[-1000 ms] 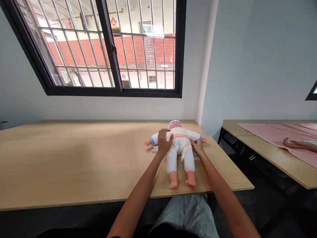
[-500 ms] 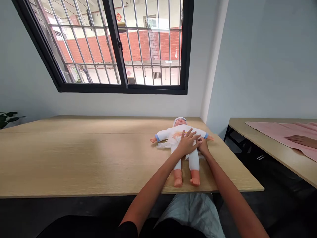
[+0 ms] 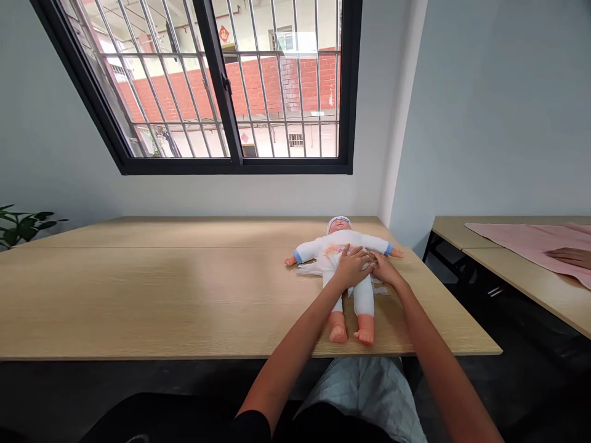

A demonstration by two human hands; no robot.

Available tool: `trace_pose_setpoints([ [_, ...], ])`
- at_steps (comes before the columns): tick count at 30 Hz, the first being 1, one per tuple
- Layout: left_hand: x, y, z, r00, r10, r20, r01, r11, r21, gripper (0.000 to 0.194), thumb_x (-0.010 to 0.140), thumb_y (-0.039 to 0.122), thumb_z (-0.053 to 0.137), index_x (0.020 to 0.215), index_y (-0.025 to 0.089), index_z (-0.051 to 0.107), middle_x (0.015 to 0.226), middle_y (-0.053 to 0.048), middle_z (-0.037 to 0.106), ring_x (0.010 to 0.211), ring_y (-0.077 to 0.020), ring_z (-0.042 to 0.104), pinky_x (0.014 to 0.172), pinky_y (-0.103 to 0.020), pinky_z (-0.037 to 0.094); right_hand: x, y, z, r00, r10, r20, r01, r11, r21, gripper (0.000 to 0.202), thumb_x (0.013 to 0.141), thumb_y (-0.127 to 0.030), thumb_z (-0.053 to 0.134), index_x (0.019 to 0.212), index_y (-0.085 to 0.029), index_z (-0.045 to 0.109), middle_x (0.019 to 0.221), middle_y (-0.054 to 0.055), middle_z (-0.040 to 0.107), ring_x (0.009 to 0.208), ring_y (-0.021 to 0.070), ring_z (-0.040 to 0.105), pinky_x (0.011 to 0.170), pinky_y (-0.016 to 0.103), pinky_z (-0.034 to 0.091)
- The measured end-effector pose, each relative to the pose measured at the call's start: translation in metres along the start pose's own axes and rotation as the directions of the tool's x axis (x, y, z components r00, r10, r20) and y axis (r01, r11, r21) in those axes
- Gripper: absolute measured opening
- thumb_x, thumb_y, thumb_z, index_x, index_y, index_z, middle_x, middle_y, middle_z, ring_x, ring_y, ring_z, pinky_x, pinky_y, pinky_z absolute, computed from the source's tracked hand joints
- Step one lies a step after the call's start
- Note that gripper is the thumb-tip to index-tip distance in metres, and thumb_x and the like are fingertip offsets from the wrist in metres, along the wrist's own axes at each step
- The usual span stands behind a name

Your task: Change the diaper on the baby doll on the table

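A baby doll (image 3: pixel 365 301) in a white suit with blue cuffs lies face up on the table, feet towards me. Under and around its hips is a white diaper (image 3: pixel 310 269), its edges showing on both sides. My left hand (image 3: pixel 354 267) rests over the doll's waist, fingers bent down onto the front of the diaper. Against it, at the doll's right-hand side as I see it, my right hand (image 3: pixel 386 269) pinches the diaper's edge. The fingertips of both hands nearly meet and partly hide what they grip.
The wooden table (image 3: pixel 161 295) stretches to the left below a barred window (image 3: pixel 231 165). A second table (image 3: pixel 521 280) on the right bears a pink cloth (image 3: pixel 517 237), with another person's hand (image 3: pixel 570 255) lying on it. A plant (image 3: pixel 28 226) stands at far left.
My left hand's fingers have drawn closer together and lower over the doll's waist. My right hand has turned inward over the side of the diaper. The view has shifted slightly.
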State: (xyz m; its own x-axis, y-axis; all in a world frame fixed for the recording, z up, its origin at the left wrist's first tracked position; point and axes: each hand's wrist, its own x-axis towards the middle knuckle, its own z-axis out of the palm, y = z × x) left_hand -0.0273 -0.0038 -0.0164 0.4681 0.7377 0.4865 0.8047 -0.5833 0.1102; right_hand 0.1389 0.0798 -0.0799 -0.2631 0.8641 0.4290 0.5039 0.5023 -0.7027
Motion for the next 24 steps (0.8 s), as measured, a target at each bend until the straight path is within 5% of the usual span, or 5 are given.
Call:
trace_pose_setpoints([
  [4,0.001,-0.002,0.003,1.000,0.013,-0.002,-0.013,1.000,0.003,0.024,0.098,0.028,0.048,0.106,0.027,0.070,0.125,-0.002,0.069,0.135,-0.0226,0.049,0.121,-0.056,0.018,-0.002,-0.003,0.007,0.998,0.050,0.049,-0.055,0.993,0.103,0.038,0.071,-0.013,0.061,0.108,-0.016,0.071,0.112,0.013,0.074,0.106,0.0307,0.067,0.100,0.045,0.049],
  [9,-0.001,-0.002,0.001,1.000,0.012,0.011,-0.012,1.000,-0.002,0.022,0.099,0.028,0.048,0.104,0.024,0.069,0.124,-0.003,0.070,0.136,-0.0224,0.049,0.122,-0.056,0.017,-0.004,0.004,0.016,0.993,-0.087,0.075,0.063,0.959,0.277,0.051,0.068,-0.017,0.065,0.118,-0.018,0.065,0.124,0.012,0.069,0.116,0.0287,0.062,0.103,0.045,0.047],
  [17,-0.002,-0.001,0.001,1.000,0.024,-0.004,-0.024,1.000,-0.004,0.026,0.101,0.030,0.044,0.104,0.025,0.070,0.120,-0.003,0.071,0.133,-0.0211,0.050,0.122,-0.055,0.017,0.005,0.011,0.012,0.951,0.280,-0.130,-0.218,0.908,0.357,0.008,0.075,-0.025,0.061,0.078,-0.018,0.062,0.080,0.006,0.071,0.079,0.0190,0.066,0.078,0.032,0.054],
  [24,-0.004,-0.002,0.000,1.000,0.014,0.002,-0.014,1.000,-0.015,0.024,0.100,0.030,0.046,0.107,0.025,0.069,0.124,-0.002,0.070,0.136,-0.0222,0.048,0.121,-0.056,0.018,-0.002,-0.013,0.002,0.902,0.432,-0.022,-0.340,0.740,0.580,0.029,0.072,-0.036,0.075,0.092,-0.018,0.064,0.084,0.005,0.071,0.059,0.0125,0.058,0.045,0.019,0.041],
])
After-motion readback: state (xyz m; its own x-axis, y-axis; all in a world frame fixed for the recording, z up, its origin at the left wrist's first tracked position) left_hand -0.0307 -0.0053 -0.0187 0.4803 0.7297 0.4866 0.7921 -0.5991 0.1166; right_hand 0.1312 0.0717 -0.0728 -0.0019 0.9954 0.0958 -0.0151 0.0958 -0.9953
